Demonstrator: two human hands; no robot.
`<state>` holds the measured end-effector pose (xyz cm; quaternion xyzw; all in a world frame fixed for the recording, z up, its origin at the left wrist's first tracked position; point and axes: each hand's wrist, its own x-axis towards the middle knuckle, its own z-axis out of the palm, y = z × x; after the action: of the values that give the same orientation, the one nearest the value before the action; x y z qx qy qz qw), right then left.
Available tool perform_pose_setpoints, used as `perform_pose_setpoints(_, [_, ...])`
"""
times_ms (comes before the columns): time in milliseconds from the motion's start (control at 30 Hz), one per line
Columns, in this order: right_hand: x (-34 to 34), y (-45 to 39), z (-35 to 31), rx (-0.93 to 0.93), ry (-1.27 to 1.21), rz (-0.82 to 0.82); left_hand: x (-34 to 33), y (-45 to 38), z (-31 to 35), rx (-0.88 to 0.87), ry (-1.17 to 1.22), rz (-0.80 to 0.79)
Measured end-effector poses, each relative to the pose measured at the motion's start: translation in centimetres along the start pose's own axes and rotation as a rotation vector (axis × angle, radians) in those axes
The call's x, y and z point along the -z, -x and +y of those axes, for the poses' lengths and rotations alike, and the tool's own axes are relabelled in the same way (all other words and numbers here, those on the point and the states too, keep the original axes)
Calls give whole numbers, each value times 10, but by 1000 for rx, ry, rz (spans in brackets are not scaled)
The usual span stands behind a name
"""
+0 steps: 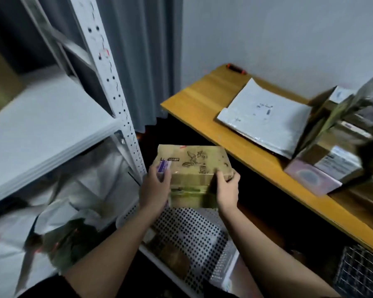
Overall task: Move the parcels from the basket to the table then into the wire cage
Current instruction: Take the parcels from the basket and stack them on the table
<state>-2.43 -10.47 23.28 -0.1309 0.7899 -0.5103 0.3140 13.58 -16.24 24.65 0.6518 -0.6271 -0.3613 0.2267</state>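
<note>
A white metal shelving rack [52, 125] stands left of the hands, a grey curtain [142, 61] beyond them, white bags [15, 233] lower left.

Dim, bluish indoor light; motion blur smears the wide-angle edges.

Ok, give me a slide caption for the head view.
Both hands lift a taped cardboard parcel above the perforated basket, beside the parcel-laden table.

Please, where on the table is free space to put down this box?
The table is bare at its left end, between the white mailer and the table's left corner, and along the front edge before the mailer. The right part is crowded with stacked parcels. Both hands, left and right, hold the box.
</note>
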Motion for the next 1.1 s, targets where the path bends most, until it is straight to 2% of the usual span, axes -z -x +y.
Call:
perform_pose_setpoints(267, [49, 6, -116, 196, -225, 188, 53, -10, 133, -267, 52, -4])
perform_pose_setpoints(533, [155, -7, -201, 325, -339, 377, 41, 14, 272, -512, 137, -53])
perform_pose_setpoints(733, [269, -23, -226, 425, -409, 462, -6, 65, 368, -673, 197, -105])
perform_pose_setpoints(900, [385, -52, -226, 451, -417, 536, -78, 127, 441, -712, 266, -146])
perform_pose_setpoints(1100, [519, -102, -202, 437, -387, 533, -185, 198, 505, -681, 345, -211])
